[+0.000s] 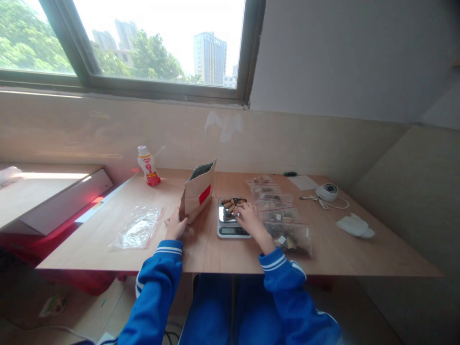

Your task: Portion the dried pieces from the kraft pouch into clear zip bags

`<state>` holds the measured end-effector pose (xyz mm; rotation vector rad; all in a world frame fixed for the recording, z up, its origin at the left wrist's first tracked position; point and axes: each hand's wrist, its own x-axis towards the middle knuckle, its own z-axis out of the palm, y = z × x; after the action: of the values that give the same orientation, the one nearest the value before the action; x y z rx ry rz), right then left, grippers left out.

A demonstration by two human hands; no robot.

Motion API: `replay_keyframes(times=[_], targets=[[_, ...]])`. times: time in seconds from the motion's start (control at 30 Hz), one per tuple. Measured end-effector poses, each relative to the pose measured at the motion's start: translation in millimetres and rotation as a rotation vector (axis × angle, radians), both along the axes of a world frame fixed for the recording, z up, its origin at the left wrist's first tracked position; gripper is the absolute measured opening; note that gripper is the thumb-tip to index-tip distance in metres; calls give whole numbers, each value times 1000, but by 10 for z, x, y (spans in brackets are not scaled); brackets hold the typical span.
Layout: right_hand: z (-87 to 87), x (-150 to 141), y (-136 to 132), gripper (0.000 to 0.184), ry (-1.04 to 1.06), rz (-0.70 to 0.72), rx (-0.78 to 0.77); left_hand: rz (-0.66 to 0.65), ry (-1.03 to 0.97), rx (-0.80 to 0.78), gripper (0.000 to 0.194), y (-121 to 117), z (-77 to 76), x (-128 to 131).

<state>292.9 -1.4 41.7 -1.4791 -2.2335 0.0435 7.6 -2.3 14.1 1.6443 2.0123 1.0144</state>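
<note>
My left hand (175, 225) is closed on the lower left edge of a brown kraft paper bag (196, 202). The bag stands on the table, tilted a little, with its top open and a red label on its front. My right hand (250, 221) reaches over a kitchen scale (227, 231), its bent fingers on a pile of brown, elongated dried pieces (230, 205). The pile lies on the scale's shiny plate, partly hidden by the fingers. I cannot read the scale's display.
Several zip bags (293, 239) with dried contents lie in a row right of the scale. A clear plastic bag (138, 227) lies at left, a bottle (148, 166) behind it. A white dome camera (326, 192) with cable, crumpled tissue (355, 226) and paper (303, 183) are at right.
</note>
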Motion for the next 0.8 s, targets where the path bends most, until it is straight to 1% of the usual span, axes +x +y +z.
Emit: replay_keyframes(times=[0.17,0.27,0.4,0.53,0.67,0.73,0.8], targets=[[62,13,0,10,8,-37,19,9,4,-3,35,-2,7,2],[108,23,-33,11,34,-49,-10,14,16,2,36,2,6,-1],[121,28,-117,15,109,-24,-57,18,25,-9,36,-1,12,-1],[89,64,-216,16,239,-43,-61,15,21,-3,39,7,0,-3],[5,153,-315,20,333,-97,-47,47,26,6,40,28,-26,-6],[-47,199,-374,22,372,-112,-17,61,10,8,41,32,-27,-9],[-88,234,-445,23,422,-94,22,65,-24,12,43,27,-16,-11]])
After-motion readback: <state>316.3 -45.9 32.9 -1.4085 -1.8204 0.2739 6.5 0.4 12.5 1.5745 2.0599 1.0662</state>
